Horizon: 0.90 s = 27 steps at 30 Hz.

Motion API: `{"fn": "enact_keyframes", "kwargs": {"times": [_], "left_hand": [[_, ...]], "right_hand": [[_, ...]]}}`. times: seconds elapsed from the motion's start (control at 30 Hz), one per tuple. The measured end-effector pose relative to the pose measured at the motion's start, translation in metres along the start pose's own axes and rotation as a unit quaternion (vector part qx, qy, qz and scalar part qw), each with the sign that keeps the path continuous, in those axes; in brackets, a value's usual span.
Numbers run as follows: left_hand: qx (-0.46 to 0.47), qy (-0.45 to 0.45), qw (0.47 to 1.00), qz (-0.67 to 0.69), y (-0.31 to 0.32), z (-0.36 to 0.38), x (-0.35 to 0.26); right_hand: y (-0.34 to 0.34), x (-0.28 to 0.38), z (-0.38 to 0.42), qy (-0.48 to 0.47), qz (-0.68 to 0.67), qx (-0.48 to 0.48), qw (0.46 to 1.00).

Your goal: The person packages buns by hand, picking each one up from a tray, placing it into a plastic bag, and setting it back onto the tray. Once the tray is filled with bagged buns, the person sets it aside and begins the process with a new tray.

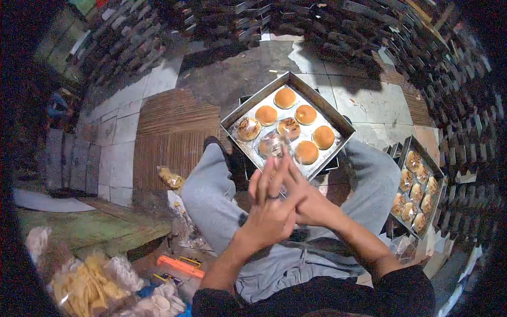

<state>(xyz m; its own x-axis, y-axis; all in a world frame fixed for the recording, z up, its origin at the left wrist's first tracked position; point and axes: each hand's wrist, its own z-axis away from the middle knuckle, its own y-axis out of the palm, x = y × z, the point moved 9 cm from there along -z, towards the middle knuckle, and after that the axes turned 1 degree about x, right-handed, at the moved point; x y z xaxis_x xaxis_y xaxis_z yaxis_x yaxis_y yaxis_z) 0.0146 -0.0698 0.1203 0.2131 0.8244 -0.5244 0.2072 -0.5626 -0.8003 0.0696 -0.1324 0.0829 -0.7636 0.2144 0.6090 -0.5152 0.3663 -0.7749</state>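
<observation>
My left hand [269, 208] and right hand [303, 198] together grip a clear plastic bun wrapper [273, 145] over the square metal tray [338, 121]'s 6 o'clock edge (three buns wrapped, five bare).

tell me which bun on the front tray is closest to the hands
The clear-wrapped bun at the tray's near edge, just beyond the fingertips. The bare golden buns lie farther back.

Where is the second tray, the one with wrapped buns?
In the head view the tray of wrapped buns sits on the floor at the person's right, beside the right knee, right of the tray of bare buns.
</observation>
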Motion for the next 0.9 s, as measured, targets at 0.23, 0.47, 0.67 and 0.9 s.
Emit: {"fn": "enact_keyframes", "kwargs": {"times": [0.23, 0.47, 0.67, 0.9], "left_hand": [[-0.306, -0.425, 0.655, 0.545, 0.009, 0.030, 0.161], [-0.410, -0.416, 0.621, 0.522, -0.033, 0.059, 0.216], [-0.352, -0.421, 0.635, 0.543, -0.017, 0.047, 0.215], [-0.326, -0.369, 0.645, 0.585, 0.009, 0.035, 0.201]], "right_hand": [[0.044, 0.025, -0.069, 0.038, -0.323, -0.063, 0.943], [0.106, -0.280, -0.213, 0.249, 0.152, -0.045, 0.955], [0.110, -0.355, -0.226, 0.277, 0.057, 0.057, 0.957], [0.045, -0.315, -0.034, 0.304, -0.567, -0.280, 0.713]]}}
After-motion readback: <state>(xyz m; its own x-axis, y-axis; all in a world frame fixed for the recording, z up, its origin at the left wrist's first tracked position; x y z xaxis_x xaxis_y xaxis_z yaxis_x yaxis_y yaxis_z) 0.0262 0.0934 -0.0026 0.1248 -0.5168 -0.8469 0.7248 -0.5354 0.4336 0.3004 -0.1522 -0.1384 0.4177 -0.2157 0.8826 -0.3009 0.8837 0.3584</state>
